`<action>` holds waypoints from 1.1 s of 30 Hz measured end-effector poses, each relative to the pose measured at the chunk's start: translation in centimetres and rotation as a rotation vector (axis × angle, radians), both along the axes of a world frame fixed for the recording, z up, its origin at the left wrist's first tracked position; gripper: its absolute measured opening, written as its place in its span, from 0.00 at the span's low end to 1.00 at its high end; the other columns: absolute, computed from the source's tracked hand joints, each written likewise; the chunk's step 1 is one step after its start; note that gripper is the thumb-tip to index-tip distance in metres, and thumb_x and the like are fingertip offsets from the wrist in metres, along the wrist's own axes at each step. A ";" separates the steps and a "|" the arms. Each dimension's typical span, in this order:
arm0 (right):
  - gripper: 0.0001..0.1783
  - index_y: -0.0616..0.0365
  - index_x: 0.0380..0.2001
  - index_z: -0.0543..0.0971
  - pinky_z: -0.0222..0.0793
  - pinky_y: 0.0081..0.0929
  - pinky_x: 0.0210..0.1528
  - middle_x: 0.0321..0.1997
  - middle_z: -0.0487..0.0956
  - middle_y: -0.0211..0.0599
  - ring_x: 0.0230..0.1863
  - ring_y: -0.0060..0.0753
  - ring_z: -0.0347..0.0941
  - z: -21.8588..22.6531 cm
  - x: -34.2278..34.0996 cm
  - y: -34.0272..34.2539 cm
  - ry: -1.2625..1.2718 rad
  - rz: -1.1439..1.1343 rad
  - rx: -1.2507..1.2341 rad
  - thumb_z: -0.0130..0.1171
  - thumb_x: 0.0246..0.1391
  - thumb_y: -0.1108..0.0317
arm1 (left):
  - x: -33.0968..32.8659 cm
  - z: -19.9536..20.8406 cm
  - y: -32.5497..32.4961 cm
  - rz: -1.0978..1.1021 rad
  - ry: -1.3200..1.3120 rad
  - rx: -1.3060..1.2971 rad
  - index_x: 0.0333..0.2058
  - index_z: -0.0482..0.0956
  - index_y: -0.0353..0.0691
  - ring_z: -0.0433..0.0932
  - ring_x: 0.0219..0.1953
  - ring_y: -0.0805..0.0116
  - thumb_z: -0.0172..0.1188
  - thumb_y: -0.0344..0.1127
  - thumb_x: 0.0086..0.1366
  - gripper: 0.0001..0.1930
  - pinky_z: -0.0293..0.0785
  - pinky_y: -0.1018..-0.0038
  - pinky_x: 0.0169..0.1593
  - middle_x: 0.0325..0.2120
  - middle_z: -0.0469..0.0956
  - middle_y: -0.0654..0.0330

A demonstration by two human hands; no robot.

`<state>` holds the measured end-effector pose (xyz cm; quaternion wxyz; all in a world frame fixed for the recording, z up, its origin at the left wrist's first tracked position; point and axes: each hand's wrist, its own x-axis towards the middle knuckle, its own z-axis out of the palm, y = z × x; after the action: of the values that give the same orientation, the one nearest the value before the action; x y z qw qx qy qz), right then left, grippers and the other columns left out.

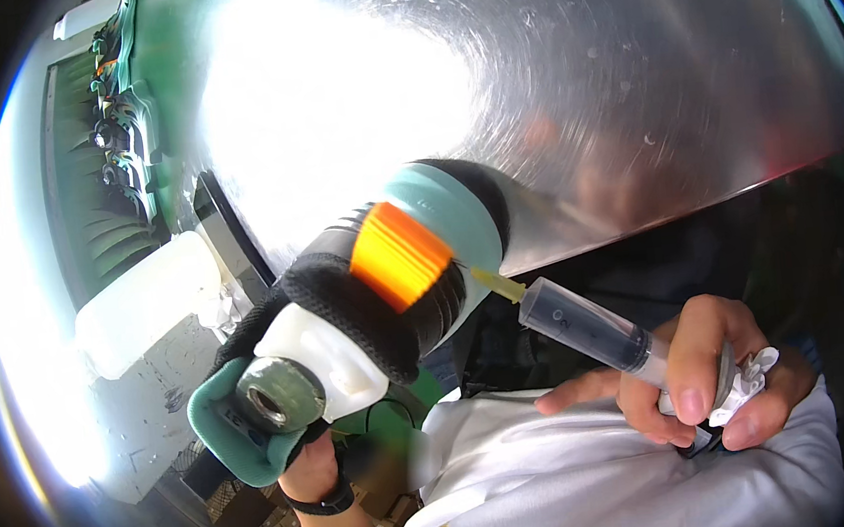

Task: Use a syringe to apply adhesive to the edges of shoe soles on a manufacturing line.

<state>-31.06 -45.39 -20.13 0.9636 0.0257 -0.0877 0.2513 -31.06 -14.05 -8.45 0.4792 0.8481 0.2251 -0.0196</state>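
Observation:
A shoe [443,211] with a black knit upper, teal parts and an orange ribbed patch is held up in the middle. A greyish-green form with a round hole [272,402] sits in its teal-edged opening, next to a white plastic-looking piece [320,361]. My left hand [310,471] grips the shoe from below; its fingers are mostly hidden behind it. My right hand [698,375] is closed around a clear syringe [588,324]. The syringe's yellow tip [497,284] points at the shoe's side, close to the orange patch. A white crumpled-looking bit [749,385] is by my right thumb.
A shiny scratched metal tabletop [577,79] fills the back, with strong glare. At left stand a white plastic container [149,302] and a dark-edged panel [233,230]. Several shoes or shoe parts [119,129] line the far left.

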 end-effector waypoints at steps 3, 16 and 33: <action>0.20 0.65 0.40 0.67 0.42 0.53 0.64 0.24 0.67 0.34 0.31 0.29 0.65 0.0 -0.4 0.1 -0.022 -0.024 -0.065 0.53 0.40 0.70 | -2.1 0.1 1.4 0.105 0.047 -0.605 0.47 0.71 0.42 0.71 0.50 0.65 0.56 0.38 0.59 0.18 0.65 0.63 0.55 0.48 0.73 0.60; 0.20 0.63 0.40 0.67 0.43 0.55 0.63 0.23 0.66 0.32 0.31 0.31 0.66 1.3 -1.6 0.4 -0.046 -0.069 -0.153 0.53 0.40 0.71 | -4.8 -3.5 1.8 0.128 0.373 -1.016 0.48 0.71 0.38 0.73 0.48 0.61 0.71 0.35 0.42 0.31 0.66 0.64 0.54 0.46 0.74 0.60; 0.18 0.52 0.42 0.70 0.26 0.73 0.60 0.24 0.69 0.42 0.27 0.32 0.69 6.1 -3.7 -1.8 -0.058 0.151 -0.423 0.54 0.45 0.78 | -1.1 -5.2 -5.3 -0.215 0.593 -1.425 0.51 0.67 0.35 0.70 0.50 0.61 0.70 0.27 0.41 0.35 0.65 0.68 0.54 0.48 0.71 0.56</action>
<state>-34.75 -47.21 -14.02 0.9231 -0.1776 -0.0586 0.3361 -32.19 -19.35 -13.60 0.8238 0.3123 0.1933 -0.4318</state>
